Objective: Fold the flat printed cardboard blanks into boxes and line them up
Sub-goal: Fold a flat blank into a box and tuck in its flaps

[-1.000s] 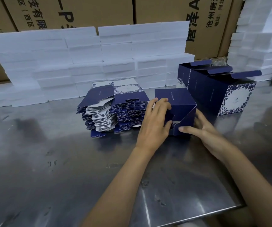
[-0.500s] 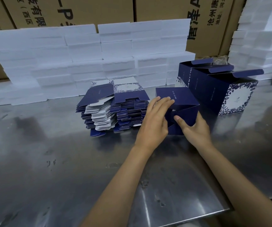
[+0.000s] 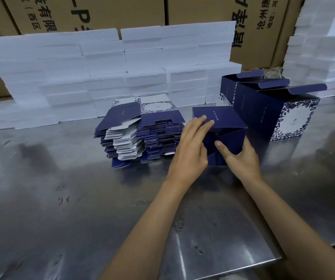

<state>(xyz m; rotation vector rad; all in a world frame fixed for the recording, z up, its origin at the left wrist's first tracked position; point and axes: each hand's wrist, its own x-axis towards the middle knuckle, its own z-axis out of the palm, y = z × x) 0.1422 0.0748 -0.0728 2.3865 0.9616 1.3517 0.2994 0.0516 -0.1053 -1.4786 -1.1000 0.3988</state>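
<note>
The navy box (image 3: 221,130) being folded is sitting on the counter (image 3: 61,209), just right of the stack of flat blanks (image 3: 140,134) and just in front of the row of finished boxes (image 3: 273,112). The left hand (image 3: 190,148) is lying over the box's near-left corner, fingers fairly straight and stretched across the top panel, steadying rather than gripping. The right hand (image 3: 241,158) is pressing against the near face, its thumb pushing on the diagonal flap seam; its fingers are wrapping round the right side, though how firmly is hard to tell from here.

Compared with a second ago, the right hand has been sliding in from the box's right edge toward the middle of the near face, and the flaps that were gaping there are now lying nearly flush. That suggests the bottom closure is almost locked. What is probably remaining for this box is a final press, then turning it upright and setting it beside the finished boxes, with many blanks still waiting in the stack.
</note>
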